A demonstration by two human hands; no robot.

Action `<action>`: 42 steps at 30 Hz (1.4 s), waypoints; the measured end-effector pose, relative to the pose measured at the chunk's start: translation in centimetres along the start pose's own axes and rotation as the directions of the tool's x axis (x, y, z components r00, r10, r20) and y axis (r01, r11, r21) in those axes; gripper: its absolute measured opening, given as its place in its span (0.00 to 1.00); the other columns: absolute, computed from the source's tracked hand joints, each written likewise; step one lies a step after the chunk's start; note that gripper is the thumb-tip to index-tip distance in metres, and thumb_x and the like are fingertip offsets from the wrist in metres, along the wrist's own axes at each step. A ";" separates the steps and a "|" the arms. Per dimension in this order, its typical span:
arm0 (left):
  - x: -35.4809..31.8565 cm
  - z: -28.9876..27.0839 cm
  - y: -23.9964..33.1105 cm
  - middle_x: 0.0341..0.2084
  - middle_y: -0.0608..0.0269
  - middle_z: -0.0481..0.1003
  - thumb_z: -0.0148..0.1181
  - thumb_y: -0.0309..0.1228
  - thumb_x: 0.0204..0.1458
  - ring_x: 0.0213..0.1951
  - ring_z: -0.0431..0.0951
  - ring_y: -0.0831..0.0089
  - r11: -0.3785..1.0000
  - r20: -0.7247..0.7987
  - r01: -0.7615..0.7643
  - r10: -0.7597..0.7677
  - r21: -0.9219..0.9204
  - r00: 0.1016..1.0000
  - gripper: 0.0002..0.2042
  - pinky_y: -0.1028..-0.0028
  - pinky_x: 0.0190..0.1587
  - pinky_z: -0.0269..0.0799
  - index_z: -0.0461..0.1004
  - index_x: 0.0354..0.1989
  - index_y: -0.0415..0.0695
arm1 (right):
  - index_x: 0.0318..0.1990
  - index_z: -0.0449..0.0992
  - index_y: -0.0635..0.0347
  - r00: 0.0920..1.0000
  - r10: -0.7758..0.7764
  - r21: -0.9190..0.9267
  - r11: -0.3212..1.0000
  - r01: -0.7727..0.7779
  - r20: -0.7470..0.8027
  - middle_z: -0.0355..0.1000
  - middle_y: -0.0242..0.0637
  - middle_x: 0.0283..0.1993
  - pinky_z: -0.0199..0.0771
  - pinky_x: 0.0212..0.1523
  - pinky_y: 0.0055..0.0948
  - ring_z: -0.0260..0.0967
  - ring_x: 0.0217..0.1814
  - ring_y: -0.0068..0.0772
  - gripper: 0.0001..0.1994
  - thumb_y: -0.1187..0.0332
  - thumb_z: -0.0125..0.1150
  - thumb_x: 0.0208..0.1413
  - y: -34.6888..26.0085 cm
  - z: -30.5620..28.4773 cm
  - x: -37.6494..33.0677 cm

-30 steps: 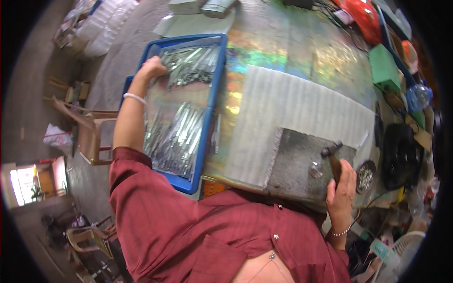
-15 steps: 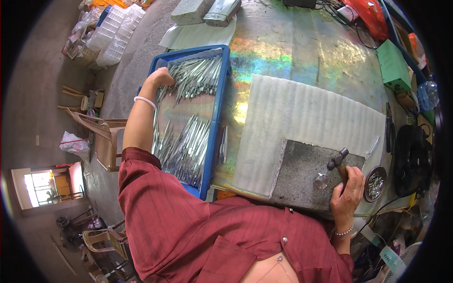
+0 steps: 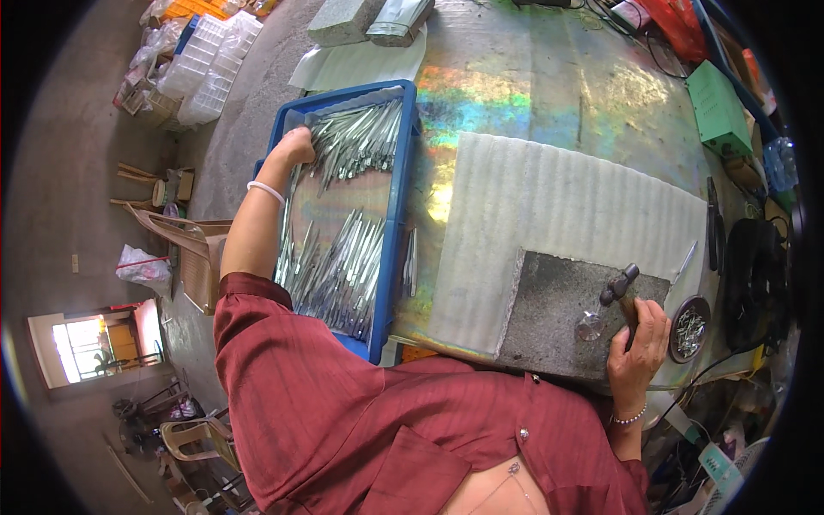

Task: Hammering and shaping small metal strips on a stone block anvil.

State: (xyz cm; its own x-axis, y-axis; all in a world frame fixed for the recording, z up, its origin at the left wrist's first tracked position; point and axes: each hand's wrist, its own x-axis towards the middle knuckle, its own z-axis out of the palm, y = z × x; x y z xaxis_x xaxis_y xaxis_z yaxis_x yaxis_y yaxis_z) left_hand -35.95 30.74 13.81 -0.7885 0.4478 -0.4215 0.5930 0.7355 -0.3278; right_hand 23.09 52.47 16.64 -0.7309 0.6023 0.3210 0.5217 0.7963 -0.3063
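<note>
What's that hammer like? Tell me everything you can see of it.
The hammer is small, with a dark, metal-looking head that has a faint shine and a brownish handle that looks wooden. The right hand grips the handle and hides much of it. The head points away from the person, its length slanting across the picture, above the grey slab and close to a clear round piece. Whether it touches the slab, I cannot tell.

Light level: moderate. Rainbow-tinted glare crosses the bench [image 3: 549, 107] toward its far edge. Beyond the near left corner, I see a window [image 3: 81, 350] overexposed to white. Lines bend at the black-bordered rim; centre detail is sharp.
</note>
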 end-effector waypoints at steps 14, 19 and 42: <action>-0.8 2.5 -1.0 0.44 0.33 0.70 0.48 0.19 0.41 0.49 0.71 0.43 0.991 -0.269 -0.055 0.020 -0.125 0.963 0.17 0.57 0.51 0.68 0.66 0.44 0.31 | 0.48 0.69 0.65 1.000 0.006 0.020 1.000 -0.006 -0.018 0.66 0.47 0.45 0.64 0.48 0.42 0.64 0.45 0.49 0.20 0.79 0.54 0.42 0.1 0.3 0.1; -0.7 4.1 -1.9 0.42 0.33 0.70 0.46 0.19 0.42 0.47 0.71 0.42 0.983 -0.376 -0.109 0.047 -0.148 0.925 0.16 0.56 0.51 0.67 0.63 0.43 0.31 | 0.48 0.69 0.65 0.999 -0.006 0.037 0.999 0.007 -0.033 0.66 0.47 0.45 0.64 0.48 0.41 0.64 0.45 0.49 0.20 0.79 0.54 0.42 0.0 0.1 0.0; -4.0 2.0 -0.5 0.38 0.43 0.73 0.42 0.26 0.54 0.37 0.77 0.47 0.995 -0.518 -0.086 0.101 0.054 0.849 0.09 0.56 0.40 0.74 0.63 0.42 0.37 | 0.48 0.69 0.63 0.999 -0.003 0.025 1.000 0.004 -0.045 0.66 0.46 0.45 0.64 0.49 0.42 0.64 0.46 0.49 0.20 0.78 0.54 0.43 0.0 0.4 -0.2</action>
State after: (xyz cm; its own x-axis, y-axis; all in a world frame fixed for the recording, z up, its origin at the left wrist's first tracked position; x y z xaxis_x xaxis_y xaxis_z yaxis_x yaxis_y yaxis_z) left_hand -32.79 27.63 13.97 -0.6942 0.7183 0.0470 0.6664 0.6660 -0.3352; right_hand 23.06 52.35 16.22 -0.7118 0.6020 0.3619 0.5079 0.7970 -0.3269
